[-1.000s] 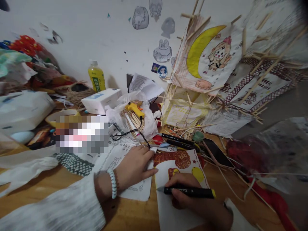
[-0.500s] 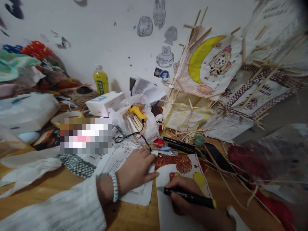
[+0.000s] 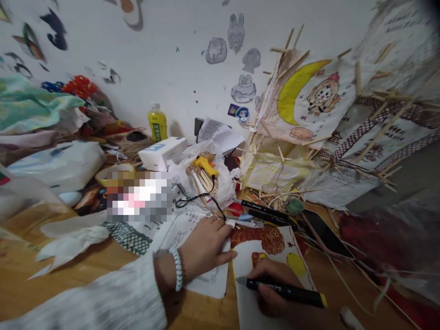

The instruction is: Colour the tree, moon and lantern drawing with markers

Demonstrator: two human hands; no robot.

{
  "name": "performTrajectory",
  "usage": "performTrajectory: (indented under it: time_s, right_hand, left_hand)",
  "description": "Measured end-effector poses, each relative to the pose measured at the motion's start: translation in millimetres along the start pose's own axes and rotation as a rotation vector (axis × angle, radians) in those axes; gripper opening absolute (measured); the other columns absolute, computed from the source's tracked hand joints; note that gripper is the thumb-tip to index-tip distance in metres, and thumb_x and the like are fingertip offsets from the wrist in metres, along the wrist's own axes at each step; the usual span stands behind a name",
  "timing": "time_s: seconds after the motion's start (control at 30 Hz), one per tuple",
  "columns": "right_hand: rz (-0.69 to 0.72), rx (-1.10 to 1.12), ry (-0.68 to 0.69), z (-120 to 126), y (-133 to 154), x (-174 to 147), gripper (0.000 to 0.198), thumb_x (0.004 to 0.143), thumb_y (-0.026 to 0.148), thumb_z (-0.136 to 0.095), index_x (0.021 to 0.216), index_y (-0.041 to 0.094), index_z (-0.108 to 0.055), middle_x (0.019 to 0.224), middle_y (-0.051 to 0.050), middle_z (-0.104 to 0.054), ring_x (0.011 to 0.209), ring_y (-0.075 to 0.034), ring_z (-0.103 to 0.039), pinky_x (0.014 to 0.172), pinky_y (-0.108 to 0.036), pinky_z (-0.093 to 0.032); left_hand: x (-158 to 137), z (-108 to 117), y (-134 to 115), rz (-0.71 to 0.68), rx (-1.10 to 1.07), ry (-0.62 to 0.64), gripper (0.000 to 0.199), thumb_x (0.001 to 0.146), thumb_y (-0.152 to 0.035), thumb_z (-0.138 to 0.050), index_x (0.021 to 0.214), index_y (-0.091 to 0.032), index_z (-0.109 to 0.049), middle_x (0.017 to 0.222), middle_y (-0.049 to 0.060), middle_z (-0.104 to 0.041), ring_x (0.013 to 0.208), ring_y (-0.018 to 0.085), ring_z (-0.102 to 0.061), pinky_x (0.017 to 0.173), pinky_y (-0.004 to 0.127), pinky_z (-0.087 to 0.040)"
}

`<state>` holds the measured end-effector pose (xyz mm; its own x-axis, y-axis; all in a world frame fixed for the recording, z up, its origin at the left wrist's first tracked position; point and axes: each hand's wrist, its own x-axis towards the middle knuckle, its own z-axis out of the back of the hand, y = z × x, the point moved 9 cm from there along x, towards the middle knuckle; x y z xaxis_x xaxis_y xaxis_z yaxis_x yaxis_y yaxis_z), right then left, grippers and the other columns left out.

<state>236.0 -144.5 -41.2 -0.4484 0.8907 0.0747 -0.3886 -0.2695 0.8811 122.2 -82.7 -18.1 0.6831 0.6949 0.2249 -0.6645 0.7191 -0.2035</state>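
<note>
My right hand [image 3: 275,286] grips a black marker [image 3: 292,293] with a yellow end, its grey tip at the left edge of a white sheet of paper [image 3: 245,300]. Brown and yellow coloured shapes and a red border line fill the sheet's upper part; my hand hides some of it. My left hand [image 3: 204,243] lies flat, fingers stretched, over a second sheet [image 3: 216,284] with line drawings, its thumb at the coloured sheet's edge. A pale blue coiled band [image 3: 177,270] circles the left wrist.
Beyond the sheets lie black markers [image 3: 268,213], a phone [image 3: 326,233] and a yellow glue gun [image 3: 205,165] on a plastic bag of sticks. A stick-framed lantern [image 3: 309,101] stands at the back right. Further left are a white box [image 3: 163,153] and a yellow bottle [image 3: 157,123].
The whole view has shifted, so everything appears further right and slightly lower. My right hand still holds the marker near the sheet's left edge; the left hand stays flat.
</note>
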Motion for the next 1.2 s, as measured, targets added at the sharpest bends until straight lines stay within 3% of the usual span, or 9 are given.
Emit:
performTrajectory:
  time_s: [0.1,0.3,0.43,0.53,0.67,0.8,0.93,1.2]
  right_hand:
    - [-0.035,0.087,0.011,-2.6,-3.0,-0.7,0.037,0.086,0.053,-0.044,0.084,0.019,-0.059,0.061,0.001,-0.053,0.05,-0.011,-0.047,0.05,-0.024,-0.039]
    - [-0.071,0.063,-0.033,3.6,-1.4,-2.1,0.033,0.084,0.051,-0.05,0.083,0.021,-0.062,0.07,-0.002,-0.056,0.061,-0.014,-0.052,0.055,-0.024,-0.041]
    - [-0.091,0.292,0.031,-5.8,-6.4,-1.2,0.04,0.08,0.058,-0.05,0.08,0.019,-0.059,0.059,0.002,-0.048,0.046,-0.01,-0.044,0.042,-0.021,-0.034]
    - [-0.089,0.419,0.024,-6.0,-5.1,-1.0,0.041,0.079,0.059,-0.05,0.08,0.019,-0.058,0.058,0.002,-0.047,0.045,-0.009,-0.043,0.042,-0.021,-0.034]
    - [-0.077,0.342,-0.059,3.9,4.7,-0.8,0.039,0.08,0.057,-0.052,0.08,0.018,-0.059,0.064,-0.001,-0.052,0.055,-0.012,-0.049,0.049,-0.023,-0.04]
    - [-0.122,0.327,-0.02,-1.9,3.5,-0.3,0.037,0.081,0.054,-0.052,0.086,0.017,-0.058,0.065,-0.001,-0.052,0.055,-0.011,-0.049,0.05,-0.023,-0.039]
    - [-0.061,0.157,-0.017,-3.8,-2.6,-0.7,0.033,0.085,0.048,-0.048,0.092,0.017,-0.06,0.065,-0.001,-0.054,0.055,-0.011,-0.05,0.05,-0.022,-0.039]
    - [0.02,-0.103,-0.025,0.5,1.8,-1.5,0.028,0.087,0.043,-0.047,0.099,0.022,-0.061,0.081,-0.004,-0.062,0.078,-0.017,-0.057,0.07,-0.027,-0.045]
  left_hand:
    - [-0.2,1.3,0.6,0.022,-0.011,0.012,0.035,0.078,-0.051,-0.056,0.092,-0.019,-0.053,0.093,0.006,-0.057,0.087,0.024,-0.05,0.077,0.037,-0.041]
    - [0.9,2.2,0.5,0.039,-0.013,0.029,0.034,0.076,-0.049,-0.059,0.092,-0.019,-0.052,0.094,0.007,-0.058,0.088,0.024,-0.05,0.077,0.038,-0.042]
    - [0.3,2.6,-0.2,0.039,-0.013,0.021,0.034,0.076,-0.048,-0.059,0.091,-0.018,-0.053,0.094,0.007,-0.058,0.087,0.025,-0.05,0.077,0.039,-0.042]
    - [-0.3,4.4,1.5,0.052,-0.023,-0.013,0.033,0.076,-0.048,-0.06,0.091,-0.019,-0.053,0.093,0.007,-0.058,0.088,0.025,-0.051,0.077,0.039,-0.042]
    - [0.3,4.9,8.9,0.106,-0.058,-0.041,0.023,0.077,-0.039,-0.062,0.086,-0.019,-0.054,0.088,0.006,-0.058,0.085,0.024,-0.051,0.074,0.036,-0.041]
    - [1.3,5.5,10.0,0.098,-0.081,-0.05,0.019,0.078,-0.037,-0.059,0.083,-0.019,-0.054,0.086,0.006,-0.058,0.082,0.023,-0.052,0.072,0.035,-0.04]
    - [0.5,10.2,2.3,0.03,-0.128,-0.072,0.025,0.079,-0.044,-0.058,0.082,-0.019,-0.054,0.085,0.006,-0.058,0.083,0.023,-0.051,0.071,0.034,-0.039]
    - [0.9,8.6,-3.8,-0.002,-0.073,-0.024,0.031,0.07,-0.043,-0.066,0.085,-0.018,-0.054,0.089,0.007,-0.057,0.085,0.024,-0.05,0.073,0.036,-0.039]
